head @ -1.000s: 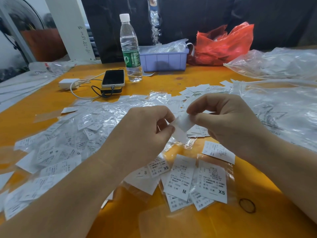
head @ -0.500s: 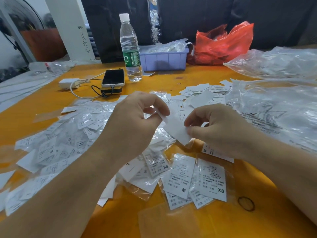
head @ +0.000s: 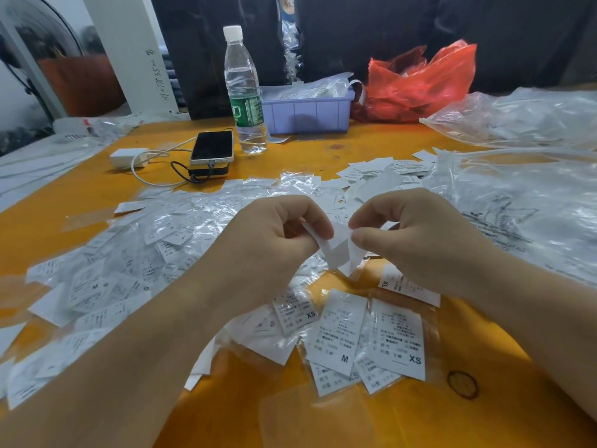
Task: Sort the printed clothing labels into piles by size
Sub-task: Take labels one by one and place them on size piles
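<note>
My left hand (head: 274,240) and my right hand (head: 416,234) both pinch one white label (head: 339,252) in a clear sleeve, held above the orange table (head: 80,202); its blank back faces me, so no size shows. A big loose heap of bagged labels (head: 129,270) spreads across the left and middle. Nearer me lie an M label (head: 339,334), an XS label (head: 399,341) beside it, another XS label (head: 295,313) and an XL label (head: 405,286) under my right wrist.
At the back stand a water bottle (head: 244,92), a phone (head: 213,147) on a power bank with a white charger (head: 127,156), a lilac bin (head: 307,113) and a red bag (head: 420,82). Clear plastic bags (head: 517,205) cover the right. A rubber band (head: 462,384) lies front right.
Both hands have risen slightly and drawn close together again. The label between them, held out flat half a second ago, now hangs folded down from the fingertips.
</note>
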A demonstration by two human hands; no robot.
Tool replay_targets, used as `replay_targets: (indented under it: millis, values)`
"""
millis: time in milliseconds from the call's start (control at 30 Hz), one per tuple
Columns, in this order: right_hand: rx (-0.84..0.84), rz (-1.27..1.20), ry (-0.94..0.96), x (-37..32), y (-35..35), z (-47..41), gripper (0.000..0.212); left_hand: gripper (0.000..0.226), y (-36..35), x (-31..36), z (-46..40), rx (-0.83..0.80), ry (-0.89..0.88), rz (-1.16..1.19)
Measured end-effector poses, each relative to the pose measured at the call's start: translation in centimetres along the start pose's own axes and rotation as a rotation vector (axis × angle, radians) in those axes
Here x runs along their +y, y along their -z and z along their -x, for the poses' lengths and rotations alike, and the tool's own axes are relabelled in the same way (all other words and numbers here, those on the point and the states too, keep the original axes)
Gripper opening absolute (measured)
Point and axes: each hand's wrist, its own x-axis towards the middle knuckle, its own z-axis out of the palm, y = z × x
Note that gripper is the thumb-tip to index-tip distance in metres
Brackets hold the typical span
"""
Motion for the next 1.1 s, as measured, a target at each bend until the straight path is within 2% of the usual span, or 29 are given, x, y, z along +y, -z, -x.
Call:
replay_targets:
  millis: [333,533,633,700,767,833,1000,1100]
  values:
    - [-0.059,-0.091,0.077,-0.4,0.0,0.1,0.005,0.030,0.2,-0.1,-0.1,0.003,-0.028,0.097]
    - [0.063,-0.167,0.093,-0.8,0.3,0.2,0.015,0.039,0.2,0.0,-0.2,-0.011,0.037,0.287]
    - [0.108,-0.201,0.111,-0.9,0.3,0.3,0.018,0.028,0.7,-0.3,-0.6,0.025,0.087,0.391]
    - [0.110,-0.228,0.124,-0.9,0.2,0.4,0.018,0.017,0.8,-0.5,-0.9,-0.013,0.145,0.400]
    - [0.097,-0.264,0.152,-1.0,0.1,0.5,0.017,0.037,0.5,-0.5,-0.9,-0.100,0.228,0.367]
    - [0.092,-0.299,0.176,-1.2,0.1,0.7,0.016,0.047,0.0,-0.1,-0.6,-0.162,0.255,0.371]
    - [0.010,-0.322,0.199,-1.1,-0.4,0.9,0.017,0.029,0.2,0.1,-0.3,-0.154,0.180,0.553]
    - [-0.063,-0.449,0.150,-1.3,-0.3,0.9,0.030,0.024,0.5,0.2,-0.3,-0.093,0.099,0.544]
